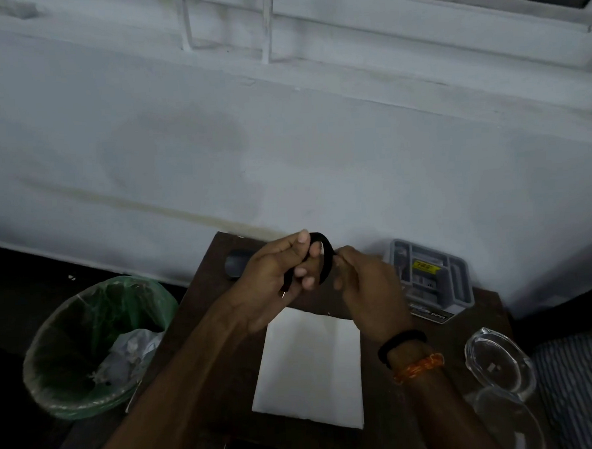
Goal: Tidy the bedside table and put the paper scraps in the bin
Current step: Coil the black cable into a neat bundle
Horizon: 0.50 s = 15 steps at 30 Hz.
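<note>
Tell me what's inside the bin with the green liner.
The bin holds crumpled pale paper scraps piled against its right side. The liner's dark folds hide the bottom, so anything beneath the scraps cannot be seen.

Above the bedside table (pixel 196 318), left hand (pixel 273 280) and right hand (pixel 366 282) grip a black cable (pixel 325 253) — looped.

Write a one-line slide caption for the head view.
Both hands, left and right, bend a black cord above the bedside table, bin alongside.
</note>
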### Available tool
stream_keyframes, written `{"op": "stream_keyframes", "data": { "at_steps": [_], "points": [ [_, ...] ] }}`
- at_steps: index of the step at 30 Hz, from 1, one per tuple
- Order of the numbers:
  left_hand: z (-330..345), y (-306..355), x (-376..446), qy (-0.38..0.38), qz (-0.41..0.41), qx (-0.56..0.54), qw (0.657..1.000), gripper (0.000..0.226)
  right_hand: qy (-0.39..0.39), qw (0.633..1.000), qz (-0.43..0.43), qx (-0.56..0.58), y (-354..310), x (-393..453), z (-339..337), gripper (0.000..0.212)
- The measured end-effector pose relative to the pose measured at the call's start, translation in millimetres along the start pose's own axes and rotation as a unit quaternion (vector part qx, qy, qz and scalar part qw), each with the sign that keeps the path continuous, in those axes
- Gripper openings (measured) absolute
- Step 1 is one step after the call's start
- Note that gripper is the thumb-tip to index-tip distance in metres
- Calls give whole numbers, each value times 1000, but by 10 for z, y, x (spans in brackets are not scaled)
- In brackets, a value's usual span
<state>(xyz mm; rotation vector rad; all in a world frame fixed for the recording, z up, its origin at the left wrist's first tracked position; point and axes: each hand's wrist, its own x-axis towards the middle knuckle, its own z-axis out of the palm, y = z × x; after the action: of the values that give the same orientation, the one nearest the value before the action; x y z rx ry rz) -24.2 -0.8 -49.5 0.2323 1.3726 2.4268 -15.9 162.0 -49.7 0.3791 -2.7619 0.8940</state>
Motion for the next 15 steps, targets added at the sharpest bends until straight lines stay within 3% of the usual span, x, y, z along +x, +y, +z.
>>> {"op": "stream_keyframes", "data": {
  "at_steps": [7, 12, 15],
  "points": [
    [-24, 16, 82, 32, 40, -113, 992, 27, -110, 994, 13, -6, -129, -90, 85, 31],
    [-16, -166, 137, 96, 74, 118, 986, 24, -198, 975, -38, -95, -200, -151, 128, 10],
    [-34, -252, 129, 83, 77, 239, 964, 26, -229, 965, -59, -111, -241, -148, 59, 15]
  ]
}}
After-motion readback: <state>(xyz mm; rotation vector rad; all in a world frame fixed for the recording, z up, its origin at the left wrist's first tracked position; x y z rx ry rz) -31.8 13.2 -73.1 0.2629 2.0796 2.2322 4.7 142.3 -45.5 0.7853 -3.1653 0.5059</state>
